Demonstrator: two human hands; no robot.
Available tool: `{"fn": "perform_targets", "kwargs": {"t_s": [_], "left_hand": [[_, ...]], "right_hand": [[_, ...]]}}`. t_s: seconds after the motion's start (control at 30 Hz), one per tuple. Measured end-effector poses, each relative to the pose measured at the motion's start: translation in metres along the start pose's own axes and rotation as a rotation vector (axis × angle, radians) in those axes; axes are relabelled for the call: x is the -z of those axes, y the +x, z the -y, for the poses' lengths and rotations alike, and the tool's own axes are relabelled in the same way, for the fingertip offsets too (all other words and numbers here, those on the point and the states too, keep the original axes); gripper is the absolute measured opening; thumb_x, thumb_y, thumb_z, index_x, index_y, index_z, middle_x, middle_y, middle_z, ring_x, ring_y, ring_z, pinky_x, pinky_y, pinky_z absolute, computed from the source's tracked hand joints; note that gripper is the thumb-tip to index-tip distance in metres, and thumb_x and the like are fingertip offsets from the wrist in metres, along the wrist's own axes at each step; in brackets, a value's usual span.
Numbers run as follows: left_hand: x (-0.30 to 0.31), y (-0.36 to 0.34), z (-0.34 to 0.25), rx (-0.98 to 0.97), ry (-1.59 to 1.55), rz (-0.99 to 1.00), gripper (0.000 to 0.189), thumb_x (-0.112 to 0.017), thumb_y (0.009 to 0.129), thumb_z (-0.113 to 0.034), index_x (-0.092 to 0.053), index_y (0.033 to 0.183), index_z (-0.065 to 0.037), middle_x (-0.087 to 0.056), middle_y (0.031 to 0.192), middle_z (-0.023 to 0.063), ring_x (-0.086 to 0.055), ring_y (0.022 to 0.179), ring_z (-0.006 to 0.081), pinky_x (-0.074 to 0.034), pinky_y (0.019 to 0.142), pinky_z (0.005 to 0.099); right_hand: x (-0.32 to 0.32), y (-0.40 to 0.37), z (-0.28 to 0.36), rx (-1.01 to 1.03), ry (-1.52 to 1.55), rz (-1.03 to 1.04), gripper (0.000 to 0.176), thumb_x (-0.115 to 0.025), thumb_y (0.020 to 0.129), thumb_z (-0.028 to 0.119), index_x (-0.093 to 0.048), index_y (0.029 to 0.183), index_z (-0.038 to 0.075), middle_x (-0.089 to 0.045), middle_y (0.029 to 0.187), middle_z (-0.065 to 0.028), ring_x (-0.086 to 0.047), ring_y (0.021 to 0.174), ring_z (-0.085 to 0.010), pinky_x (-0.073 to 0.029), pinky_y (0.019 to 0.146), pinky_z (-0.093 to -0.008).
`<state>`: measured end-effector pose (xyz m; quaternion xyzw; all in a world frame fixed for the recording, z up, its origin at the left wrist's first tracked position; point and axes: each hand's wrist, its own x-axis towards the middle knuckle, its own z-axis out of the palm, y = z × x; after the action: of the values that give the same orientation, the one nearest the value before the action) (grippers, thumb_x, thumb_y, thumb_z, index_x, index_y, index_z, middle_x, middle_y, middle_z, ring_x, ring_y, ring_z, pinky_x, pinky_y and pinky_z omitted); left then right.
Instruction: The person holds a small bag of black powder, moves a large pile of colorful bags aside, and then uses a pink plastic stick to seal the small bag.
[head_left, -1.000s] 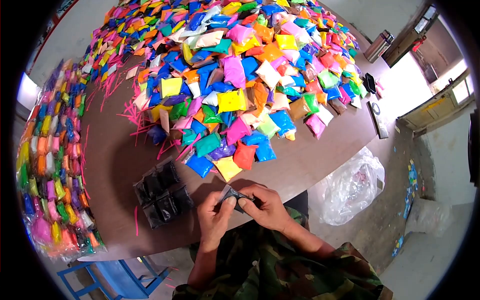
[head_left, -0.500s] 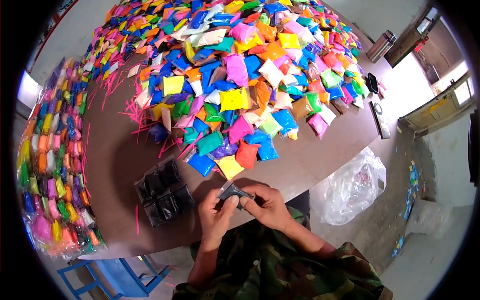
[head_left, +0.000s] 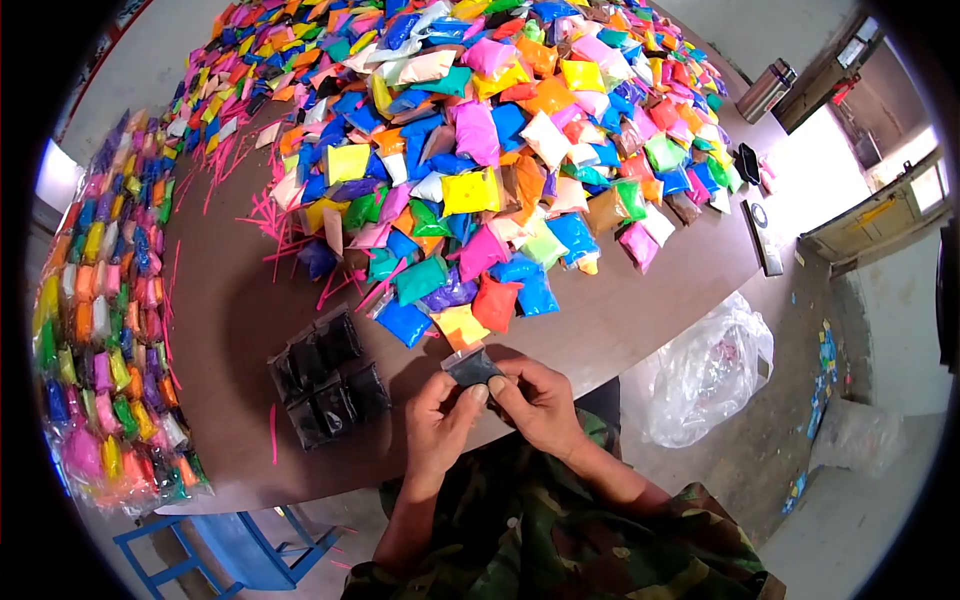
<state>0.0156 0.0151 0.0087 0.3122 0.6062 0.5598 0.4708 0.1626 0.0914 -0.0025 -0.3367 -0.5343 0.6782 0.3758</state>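
Between both hands, near the front edge of the table, is a small black packet (head_left: 472,368) with a clear top strip. My left hand (head_left: 442,415) pinches its left side, thumb on the face. On the other side my right hand (head_left: 535,400) grips it the same way, the thumbs almost meeting. A yellow packet (head_left: 461,327) lies just beyond it, close to a red packet (head_left: 495,303). To the left sits a group of several black packets (head_left: 325,380), laid side by side.
A large heap of colourful packets (head_left: 470,194) covers the far table (head_left: 640,330). Pink strips (head_left: 273,435) lie scattered at left, beside long bags of packets (head_left: 105,330). A clear plastic bag (head_left: 705,375) is at right, a steel flask (head_left: 766,92) far right, a blue stool (head_left: 235,550) below.
The black packet has turned so its flat face and clear top strip face me more. Both hands have shifted slightly and still pinch it.
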Motion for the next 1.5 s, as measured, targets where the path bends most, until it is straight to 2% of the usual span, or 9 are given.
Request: {"fn": "perform_targets", "kwargs": {"t_s": [0.17, 0.37, 0.5, 0.8, 0.9, 1.0, 1.1, 1.2, 1.5], "left_hand": [[-0.003, -0.001, 0.001, -0.097, 0.000, -0.003, 0.020, -0.069, 0.096, -0.002, -0.068, 0.115, 0.003, -0.071, 0.100, 0.0006, -0.062, 0.090, 0.0055, -0.053, 0.080, 0.0237], [-0.002, -0.001, -0.004, -0.161, 0.078, 0.079, 0.021, -0.070, 0.095, -0.002, -0.067, 0.115, 0.003, -0.072, 0.103, 0.0017, -0.062, 0.092, 0.0058, -0.052, 0.080, 0.0234], [-0.004, 0.000, -0.002, -0.188, 0.069, 0.076, 0.021, -0.070, 0.095, -0.003, -0.067, 0.115, 0.003, -0.072, 0.104, 0.0018, -0.062, 0.092, 0.0054, -0.051, 0.081, 0.0230], [0.002, -0.003, -0.008, -0.071, 0.047, 0.080, 0.018, -0.072, 0.095, -0.006, -0.068, 0.111, 0.002, -0.070, 0.095, 0.0001, -0.060, 0.087, 0.0040, -0.050, 0.076, 0.0231], [0.005, -0.002, -0.002, -0.056, 0.078, 0.061, 0.017, -0.072, 0.095, -0.008, -0.068, 0.109, 0.002, -0.069, 0.093, -0.0003, -0.059, 0.085, 0.0035, -0.050, 0.075, 0.0227], [-0.003, -0.002, -0.004, -0.099, 0.067, -0.015, 0.015, -0.070, 0.096, -0.008, -0.067, 0.107, 0.002, -0.068, 0.091, -0.0008, -0.057, 0.082, 0.0032, -0.050, 0.073, 0.0228], [-0.002, -0.001, 0.000, -0.120, -0.007, -0.017, 0.014, -0.069, 0.097, -0.010, -0.068, 0.105, 0.001, -0.068, 0.090, -0.0010, -0.056, 0.081, 0.0034, -0.049, 0.072, 0.0230], [0.005, -0.001, 0.006, -0.145, 0.068, 0.015, 0.015, -0.069, 0.098, -0.011, -0.068, 0.106, 0.001, -0.068, 0.090, -0.0017, -0.055, 0.081, 0.0034, -0.048, 0.072, 0.0226], [-0.006, 0.000, -0.007, -0.127, 0.025, -0.071, 0.015, -0.068, 0.100, -0.012, -0.067, 0.108, 0.001, -0.064, 0.088, -0.0046, -0.053, 0.080, 0.0019, -0.046, 0.070, 0.0208]], "right_hand": [[-0.003, 0.006, -0.001, 0.103, -0.053, 0.034, 0.015, -0.066, 0.098, 0.002, -0.067, 0.113, -0.003, -0.061, 0.089, 0.0003, -0.055, 0.079, -0.0056, -0.045, 0.068, -0.0223], [0.000, 0.001, 0.002, 0.003, 0.042, 0.019, 0.015, -0.066, 0.101, 0.006, -0.065, 0.114, -0.002, -0.062, 0.090, 0.0022, -0.053, 0.080, -0.0051, -0.046, 0.070, -0.0235], [-0.004, 0.003, 0.004, 0.061, 0.057, 0.018, 0.015, -0.065, 0.102, 0.008, -0.065, 0.113, -0.002, -0.060, 0.088, 0.0030, -0.052, 0.079, -0.0055, -0.045, 0.070, -0.0231], [0.003, 0.003, 0.002, 0.019, -0.057, 0.055, 0.014, -0.067, 0.100, 0.006, -0.065, 0.111, -0.001, -0.053, 0.084, 0.0023, -0.048, 0.076, -0.0065, -0.043, 0.067, -0.0241], [0.002, 0.002, 0.001, 0.087, -0.097, 0.060, 0.014, -0.068, 0.099, 0.008, -0.065, 0.111, -0.001, -0.052, 0.084, 0.0026, -0.047, 0.075, -0.0061, -0.042, 0.067, -0.0239], [0.004, 0.003, 0.000, 0.080, -0.138, 0.088, 0.014, -0.068, 0.099, 0.007, -0.065, 0.111, -0.001, -0.052, 0.084, 0.0030, -0.046, 0.075, -0.0058, -0.041, 0.065, -0.0234], [0.004, 0.003, -0.005, 0.053, -0.076, 0.102, 0.014, -0.067, 0.099, 0.006, -0.065, 0.111, -0.001, -0.051, 0.084, 0.0034, -0.045, 0.074, -0.0053, -0.040, 0.063, -0.0235], [-0.001, 0.003, 0.003, 0.031, -0.004, 0.104, 0.014, -0.067, 0.098, 0.006, -0.065, 0.110, -0.002, -0.050, 0.084, 0.0039, -0.045, 0.075, -0.0050, -0.040, 0.062, -0.0235], [0.001, 0.002, -0.002, 0.053, -0.113, 0.065, 0.013, -0.069, 0.095, 0.005, -0.065, 0.106, -0.002, -0.050, 0.082, 0.0027, -0.045, 0.073, -0.0064, -0.040, 0.062, -0.0245]]}}
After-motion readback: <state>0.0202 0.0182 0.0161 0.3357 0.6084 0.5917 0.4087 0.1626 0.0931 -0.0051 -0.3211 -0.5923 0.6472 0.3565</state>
